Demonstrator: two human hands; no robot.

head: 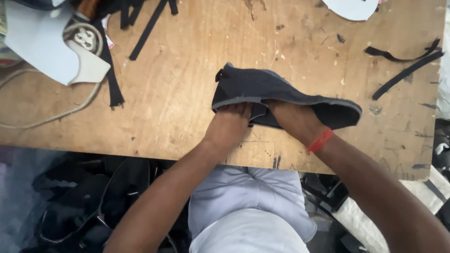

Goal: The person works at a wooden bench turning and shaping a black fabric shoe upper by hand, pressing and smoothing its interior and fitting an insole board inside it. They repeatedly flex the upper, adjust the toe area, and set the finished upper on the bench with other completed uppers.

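Both hands, left hand (228,125) and right hand (293,121), tucked under soft floppy dark shoe upper (276,93), gripping near edge; looks light, best held by that folded hem.

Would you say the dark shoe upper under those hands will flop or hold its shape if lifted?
The shoe upper probably flops: its thin edges drape on the table, and it bends over both hands. It looks light, with no sole visible. Its matte fabric seems unlikely to slip.

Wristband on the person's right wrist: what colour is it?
Red-orange wristband, seen in the head view.
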